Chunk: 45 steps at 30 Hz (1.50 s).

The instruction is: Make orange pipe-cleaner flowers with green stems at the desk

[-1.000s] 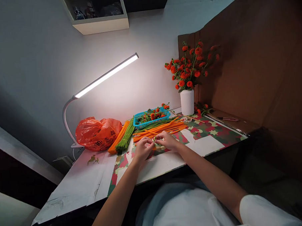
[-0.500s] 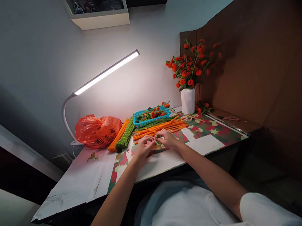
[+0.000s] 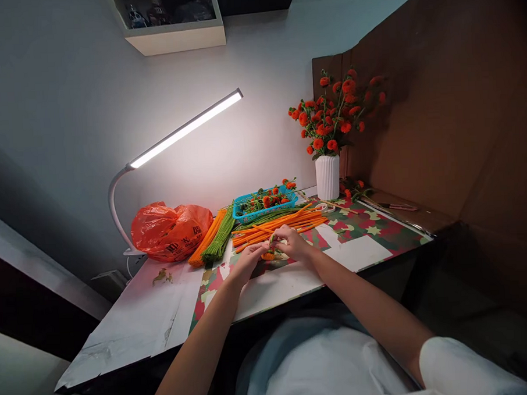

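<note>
My left hand (image 3: 249, 260) and my right hand (image 3: 290, 243) meet over the near middle of the table. Their fingertips pinch a small green and orange pipe-cleaner flower (image 3: 268, 256) between them. Its orange part shows below the fingers and a bit of green above; the rest is covered. Just behind my hands lies a loose spread of orange pipe cleaners (image 3: 286, 221). To the left, bundled green pipe cleaners (image 3: 219, 237) rest beside a bundle of orange pipe cleaners (image 3: 206, 241).
A blue basket (image 3: 264, 211) holds small orange flowers. Behind it to the right stands a white vase (image 3: 328, 178) of orange flowers. An orange plastic bag (image 3: 171, 230) sits under the lit desk lamp (image 3: 186, 129). Cardboard (image 3: 417, 109) walls the right side.
My left fingers have shifted and drawn closer together against the right ones. More of the flower's orange part now shows beneath them. The right hand has barely moved.
</note>
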{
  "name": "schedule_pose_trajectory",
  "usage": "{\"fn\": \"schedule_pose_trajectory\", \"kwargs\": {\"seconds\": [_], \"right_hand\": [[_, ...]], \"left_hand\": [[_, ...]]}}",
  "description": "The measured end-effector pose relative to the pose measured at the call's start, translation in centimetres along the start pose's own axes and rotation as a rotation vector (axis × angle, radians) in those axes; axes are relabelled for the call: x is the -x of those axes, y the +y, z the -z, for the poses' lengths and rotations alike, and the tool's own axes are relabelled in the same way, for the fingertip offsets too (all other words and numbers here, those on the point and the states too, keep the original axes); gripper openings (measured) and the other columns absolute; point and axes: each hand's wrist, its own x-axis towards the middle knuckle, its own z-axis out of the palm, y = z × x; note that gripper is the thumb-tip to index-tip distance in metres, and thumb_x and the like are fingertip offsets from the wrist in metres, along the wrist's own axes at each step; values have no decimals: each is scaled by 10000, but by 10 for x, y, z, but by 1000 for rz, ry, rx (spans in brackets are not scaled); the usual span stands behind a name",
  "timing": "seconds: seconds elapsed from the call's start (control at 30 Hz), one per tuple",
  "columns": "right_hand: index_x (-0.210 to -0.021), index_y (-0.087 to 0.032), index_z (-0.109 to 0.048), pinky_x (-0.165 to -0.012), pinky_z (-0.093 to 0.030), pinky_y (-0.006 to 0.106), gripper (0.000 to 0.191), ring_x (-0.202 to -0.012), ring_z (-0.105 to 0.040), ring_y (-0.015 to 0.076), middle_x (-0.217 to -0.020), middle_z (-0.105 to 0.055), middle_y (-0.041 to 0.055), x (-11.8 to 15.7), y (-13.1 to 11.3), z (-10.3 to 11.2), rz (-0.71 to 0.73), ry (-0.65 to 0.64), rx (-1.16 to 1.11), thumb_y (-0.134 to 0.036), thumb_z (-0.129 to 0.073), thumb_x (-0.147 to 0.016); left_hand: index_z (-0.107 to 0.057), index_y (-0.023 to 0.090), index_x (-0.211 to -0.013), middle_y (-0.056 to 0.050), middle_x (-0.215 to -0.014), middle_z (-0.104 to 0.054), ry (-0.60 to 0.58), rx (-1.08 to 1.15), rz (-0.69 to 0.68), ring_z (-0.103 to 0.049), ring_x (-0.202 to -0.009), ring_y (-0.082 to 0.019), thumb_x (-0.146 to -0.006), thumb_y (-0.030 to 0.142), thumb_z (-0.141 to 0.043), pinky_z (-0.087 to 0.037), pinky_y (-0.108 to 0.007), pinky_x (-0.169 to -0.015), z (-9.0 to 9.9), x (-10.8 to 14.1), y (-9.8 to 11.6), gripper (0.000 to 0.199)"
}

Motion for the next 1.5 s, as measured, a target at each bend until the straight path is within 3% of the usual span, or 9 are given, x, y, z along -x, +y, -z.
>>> {"fn": "schedule_pose_trajectory", "kwargs": {"seconds": [0.1, 0.23, 0.43, 0.67, 0.93, 1.07, 1.2, 1.37, 1.5], "right_hand": [[-724, -194, -670, -722, -339, 294, 105, -805, -518, 180, -722, -645, 18, 0, -2, 0, -47, 36, 38, -156, -613, -804], [-713, -185, -656, -733, -316, 301, 86, -814, -524, 179, -730, -649, 17, 0, -3, -2, -113, 72, 100, -170, -632, -794], [-700, -186, -642, -755, -295, 308, 80, -832, -539, 179, -760, -651, 11, 1, -3, -9, -205, 117, 162, -180, -637, -780], [-645, -181, -631, -722, -297, 292, 154, -804, -551, 175, -720, -667, 8, 1, -14, -14, -277, 156, 188, -221, -629, -794], [-640, -185, -654, -727, -293, 298, 171, -778, -557, 169, -719, -685, 8, 2, -15, -16, -337, 160, 215, -257, -631, -794], [-691, -189, -668, -763, -288, 319, 115, -845, -552, 187, -774, -701, 13, 1, -11, -14, -282, 128, 206, -221, -635, -797], [-779, -203, -684, -799, -292, 339, 49, -901, -527, 200, -829, -699, 21, 1, -7, -5, -143, 69, 160, -195, -644, -805], [-860, -202, -689, -810, -351, 331, 92, -900, -517, 194, -821, -665, 30, 1, -5, 3, -45, 23, -40, -242, -607, -845], [-853, -188, -677, -778, -412, 301, 146, -877, -543, 183, -842, -625, 29, 1, -3, 2, -76, -16, -206, -308, -598, -830]], "left_hand": [[-690, 161, -735, -54, -807, -685, 162, -127, -95, -610, -761, -183, -628, 419, -735, -455, -280, -693, -2, -1, -3, 283], [-674, 177, -659, -68, -870, -676, 371, -435, -343, -618, -832, -202, -692, 354, -693, -467, -296, -687, -7, 1, -3, 181], [-691, 191, -683, -63, -867, -689, 436, -721, -571, -635, -831, -201, -756, 226, -634, -487, -359, -793, -12, 1, -7, 99], [-715, 207, -735, -67, -917, -702, 509, -931, -582, -641, -866, -231, -766, 220, -640, -486, -401, -817, -18, 4, -8, 82], [-710, 219, -688, -59, -941, -699, 523, -989, -469, -633, -895, -250, -741, 195, -642, -464, -404, -819, -26, 3, -5, 90], [-680, 203, -630, -57, -897, -685, 462, -808, -434, -625, -863, -224, -723, 194, -633, -456, -380, -825, -18, -2, -4, 104], [-656, 181, -593, -65, -897, -651, 241, -445, -320, -603, -863, -204, -687, 302, -665, -461, -329, -783, -5, -5, 0, 154], [-628, 166, -639, -43, -760, -613, 16, 9, -94, -574, -701, -161, -646, 351, -682, -448, -282, -646, -2, -3, 3, 193], [-631, 169, -648, -68, -691, -627, -80, 87, -8, -588, -648, -188, -681, 414, -649, -465, -339, -657, -4, -1, 5, 247]]}}
